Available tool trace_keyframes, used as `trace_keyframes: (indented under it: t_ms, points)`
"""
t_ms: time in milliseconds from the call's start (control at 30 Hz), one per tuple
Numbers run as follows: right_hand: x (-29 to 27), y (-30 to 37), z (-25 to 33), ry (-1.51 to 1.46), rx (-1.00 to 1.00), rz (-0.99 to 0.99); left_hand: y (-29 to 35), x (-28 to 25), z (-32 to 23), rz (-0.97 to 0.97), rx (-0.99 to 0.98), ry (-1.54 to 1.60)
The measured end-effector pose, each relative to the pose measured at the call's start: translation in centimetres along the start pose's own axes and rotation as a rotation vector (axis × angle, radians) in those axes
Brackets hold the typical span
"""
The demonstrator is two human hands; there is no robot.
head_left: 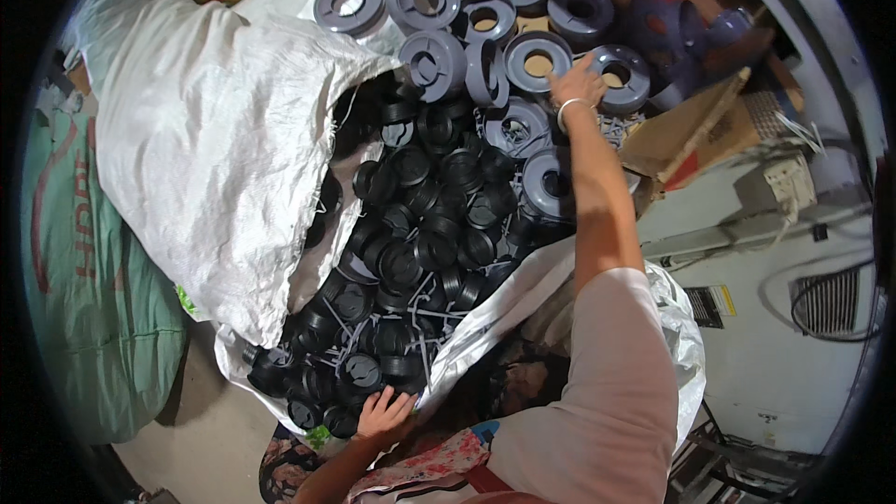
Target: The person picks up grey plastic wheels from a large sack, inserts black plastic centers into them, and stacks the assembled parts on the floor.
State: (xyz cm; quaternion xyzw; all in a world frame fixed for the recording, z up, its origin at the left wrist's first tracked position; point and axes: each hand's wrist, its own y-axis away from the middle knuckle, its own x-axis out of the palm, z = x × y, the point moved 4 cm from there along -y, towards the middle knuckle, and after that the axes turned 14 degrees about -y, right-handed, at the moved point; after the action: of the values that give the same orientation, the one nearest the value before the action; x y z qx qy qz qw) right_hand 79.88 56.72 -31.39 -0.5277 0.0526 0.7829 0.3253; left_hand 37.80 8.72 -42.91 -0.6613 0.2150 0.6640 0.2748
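My left hand lies at the near rim of the white sack, fingers stretched out and touching a black round cap. My right arm reaches far across; my right hand is open among grey plastic rings, its fingers and thumb spread. It touches or nearly touches a grey flanged ring on its left and another grey ring on its right. Its fingertips are partly hidden. Black round caps fill the sack, with thin grey plastic strips among them.
A folded white woven sack covers the left side, beside a green sack. Behind the rings is an open cardboard box with more grey parts. At right stand a pale machine panel and a dark cable.
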Motion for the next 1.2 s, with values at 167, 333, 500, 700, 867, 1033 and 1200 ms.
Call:
trace_keyframes:
  t_ms: [167,333,500,700,867,1033,1200]
  points:
    - [0.6,-4.3,-1.6,0.154,0.192,-0.001,1.4,1.0,0.0,-0.011,0.068,-0.044]
    - [3.2,-6.0,-4.4,0.168,0.117,0.056,5.9,5.3,0.5,-0.086,0.146,-0.060]
    - [3.5,-0.4,-1.7,0.213,-0.139,0.234,4.2,4.8,0.1,-0.147,0.115,-0.144]
    - [-5.1,9.2,2.7,0.117,-0.235,0.156,2.2,3.3,0.3,-0.168,0.135,-0.180]
    - [-7.7,16.8,7.8,-0.288,-0.563,0.616,1.9,3.5,0.2,-0.155,0.126,-0.244]
    - [-2.4,9.1,12.6,-0.393,-0.676,0.437,1.9,3.1,0.5,-0.195,0.107,-0.199]
    - [10.0,-3.8,13.0,-0.079,-0.837,0.164,2.0,3.6,1.0,-0.067,0.148,-0.066]
